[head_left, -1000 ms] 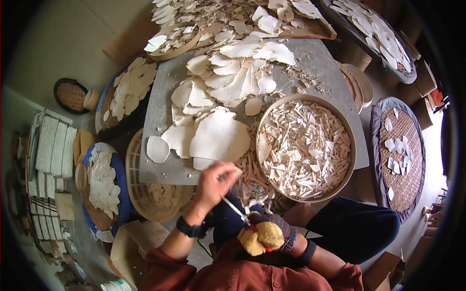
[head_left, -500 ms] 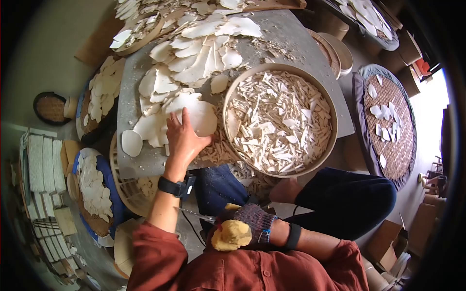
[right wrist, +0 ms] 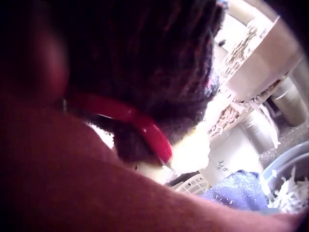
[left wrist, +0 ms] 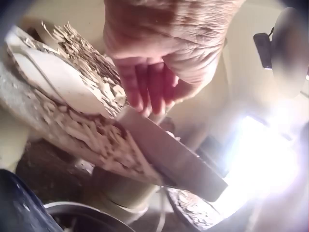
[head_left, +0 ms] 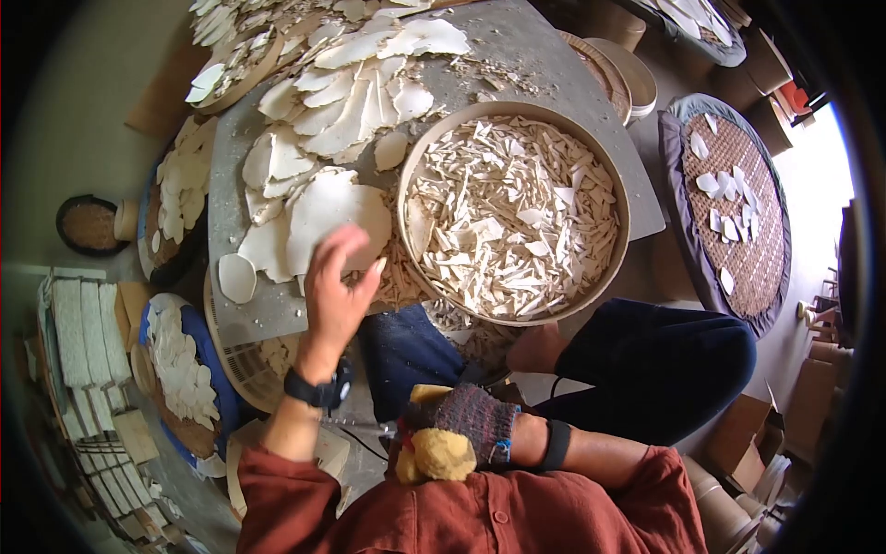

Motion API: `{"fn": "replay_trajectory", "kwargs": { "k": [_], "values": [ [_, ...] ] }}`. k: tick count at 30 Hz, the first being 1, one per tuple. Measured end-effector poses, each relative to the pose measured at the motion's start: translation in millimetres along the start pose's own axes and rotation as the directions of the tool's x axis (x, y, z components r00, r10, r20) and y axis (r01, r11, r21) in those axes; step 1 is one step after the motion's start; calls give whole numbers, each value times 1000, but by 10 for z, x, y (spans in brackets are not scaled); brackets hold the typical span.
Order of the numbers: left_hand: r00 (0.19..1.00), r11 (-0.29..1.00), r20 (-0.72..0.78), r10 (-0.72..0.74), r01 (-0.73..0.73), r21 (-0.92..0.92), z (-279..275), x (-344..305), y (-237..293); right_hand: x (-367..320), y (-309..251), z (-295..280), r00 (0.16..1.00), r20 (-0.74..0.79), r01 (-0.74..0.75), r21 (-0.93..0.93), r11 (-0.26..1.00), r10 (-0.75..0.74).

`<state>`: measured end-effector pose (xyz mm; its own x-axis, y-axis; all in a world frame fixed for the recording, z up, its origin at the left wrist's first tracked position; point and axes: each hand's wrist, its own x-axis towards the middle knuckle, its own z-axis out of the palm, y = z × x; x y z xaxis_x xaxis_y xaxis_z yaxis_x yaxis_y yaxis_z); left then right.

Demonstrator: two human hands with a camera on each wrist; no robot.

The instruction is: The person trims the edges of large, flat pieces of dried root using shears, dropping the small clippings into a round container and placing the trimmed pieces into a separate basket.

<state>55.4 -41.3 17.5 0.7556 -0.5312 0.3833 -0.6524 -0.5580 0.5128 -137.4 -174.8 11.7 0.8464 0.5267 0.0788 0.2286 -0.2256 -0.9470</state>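
Notes large white slice (head_left: 323, 217) lying centre-left on grey table (head_left: 531, 42) beneath left hand (head_left: 337, 277), fingers loose and empty, right hand (head_left: 457, 425) clamped round scissors (right wrist: 140, 123) at bottom; judges it thin, light, brittle, best lifted flat by broad edge.

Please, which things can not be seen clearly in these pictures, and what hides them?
Left hand: motion blur in the head view; whether its grip holds a white slice cannot be told.
Red handle: right wrist view shows it across the gloved right hand, which hides the tool's other end.
Corner tray: head view, cut by the upper edge.
Left wrist view: glare washes out the right side.
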Motion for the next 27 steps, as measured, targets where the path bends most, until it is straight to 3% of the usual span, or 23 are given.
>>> {"fn": "replay_trajectory", "kwargs": {
  "k": [2,3,4,5,6,8,9,10,12,14,15,17,18,19,21,23,26,27],
  "values": [
    [961,927,267,-67,159,-339,-26,-225,241,-48,-64,-71,997,-39,-71,17,997,72],
    [896,851,433,-102,304,-428,16,-315,366,-98,-126,-200,993,-64,-96,9,995,96],
    [802,752,588,-108,452,-479,77,-396,479,-162,-144,-285,989,-87,-118,2,993,118],
    [739,784,672,-40,441,-438,245,-549,438,-251,-106,-312,979,-133,-147,52,988,153],
    [663,815,748,22,422,-398,494,-730,314,-370,-80,-401,961,-173,-172,241,955,217],
    [705,891,703,101,251,-379,977,-994,187,-631,-74,-562,898,-280,-142,546,826,339],
    [595,956,803,10,229,-182,1157,-1010,183,-788,-115,-603,838,-382,-73,630,773,390],
    [574,983,817,-54,176,-59,1439,-1168,64,-944,-163,-635,762,-482,21,685,728,431],
    [516,982,844,-143,-31,185,1778,-1261,-8,-1242,-269,-644,583,-659,234,696,679,475],
    [532,955,835,-137,-154,254,1950,-1325,-115,-1454,-304,-652,432,-757,383,646,660,490],
    [430,954,884,-184,-138,266,2066,-1335,-197,-1528,-300,-644,386,-777,421,629,654,498],
    [425,951,887,-182,-151,268,2237,-1449,-340,-1636,-273,-580,320,-786,470,617,631,529],
    [440,942,880,-179,-182,282,2289,-1494,-393,-1668,-250,-514,224,-798,486,589,645,560],
    [394,945,903,-170,-195,263,2346,-1516,-463,-1691,-228,-460,129,-801,500,562,659,585],
    [510,951,826,-239,-50,306,2493,-1600,-581,-1632,-313,-472,103,-776,466,590,659,622],
    [538,934,802,-258,-72,349,2579,-1648,-661,-1611,-339,-471,126,-724,453,650,611,678],
    [398,956,877,-270,7,292,2564,-1672,-781,-1612,-321,-449,184,-619,435,748,501,764],
    [456,965,853,-254,60,255,2567,-1709,-785,-1608,-314,-445,201,-591,430,770,471,781]
  ]
}}
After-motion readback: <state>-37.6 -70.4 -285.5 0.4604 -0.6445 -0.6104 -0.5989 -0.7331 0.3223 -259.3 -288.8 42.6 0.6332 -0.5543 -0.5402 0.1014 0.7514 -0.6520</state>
